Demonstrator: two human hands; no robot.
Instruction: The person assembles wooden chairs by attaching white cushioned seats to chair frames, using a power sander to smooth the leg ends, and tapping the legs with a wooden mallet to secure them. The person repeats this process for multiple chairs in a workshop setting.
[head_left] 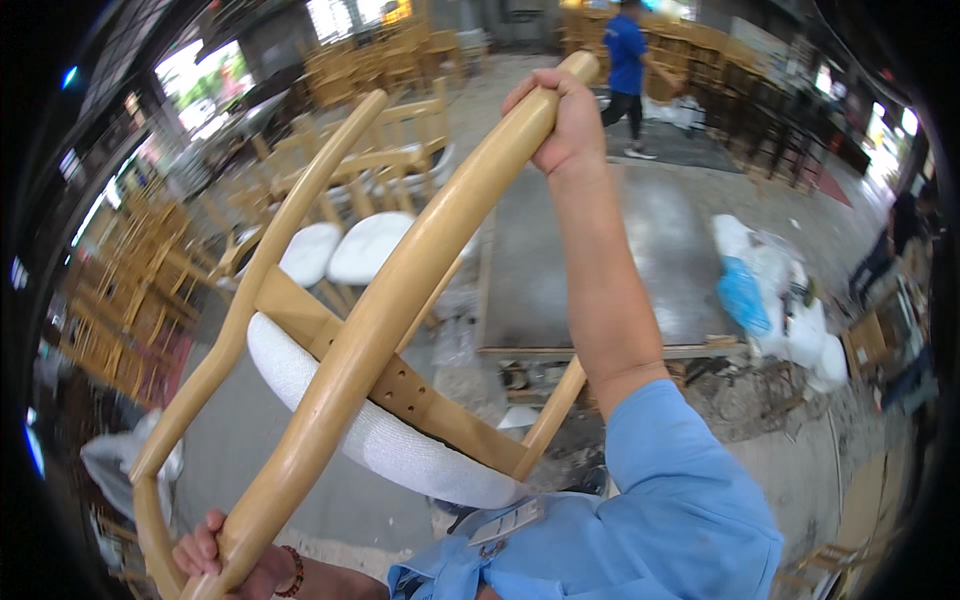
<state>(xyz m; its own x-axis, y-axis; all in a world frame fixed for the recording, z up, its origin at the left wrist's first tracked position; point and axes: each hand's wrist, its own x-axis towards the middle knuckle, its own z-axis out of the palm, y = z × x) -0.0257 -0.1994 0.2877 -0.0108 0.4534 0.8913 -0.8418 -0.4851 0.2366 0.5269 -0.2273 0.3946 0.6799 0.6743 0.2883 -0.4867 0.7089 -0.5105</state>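
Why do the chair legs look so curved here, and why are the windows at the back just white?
Head view: the fisheye lens bends straight edges toward the dark rim, exaggerating the wooden chair held by the right hand and left hand; the windows are blown out by daylight; the distant chairs look soft.

chair [380, 330] before platform [610, 270]; bags [780, 300] right of it

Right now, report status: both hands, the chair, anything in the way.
Right hand in a closed grip on a leg of the wooden chair. Left hand grips its curved rail. Chair lifted, tipped, white seat facing down. Low platform and stacked chairs ahead.
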